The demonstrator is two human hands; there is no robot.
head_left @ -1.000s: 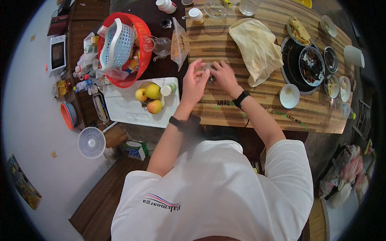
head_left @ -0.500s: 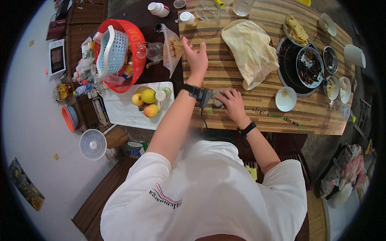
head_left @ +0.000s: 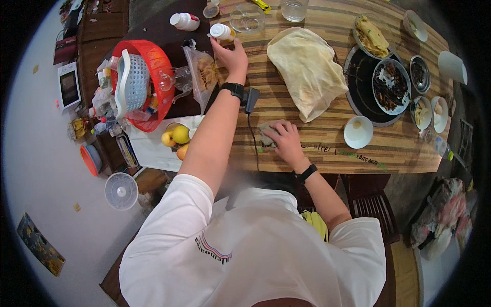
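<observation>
My left hand reaches to the far left part of the striped wooden table. Its thumb and fingers are spread at the near side of a small white bottle with a yellowish label; a firm hold does not show. My right hand lies over a crumpled grey cloth near the table's front edge, its fingers curled on it. A black box on a cord is beside my left wrist. Right of my hands, a large pale cloth covers something.
A red basket, clear teapot and plastic bag stand left; fruit lies on a white tray. Another white bottle, glass bowl and glass are far. Food bowls and a small bowl are right.
My left hand has moved farther away, up to the white bottle. My right hand stays on the grey cloth. The whole view has shifted slightly.
</observation>
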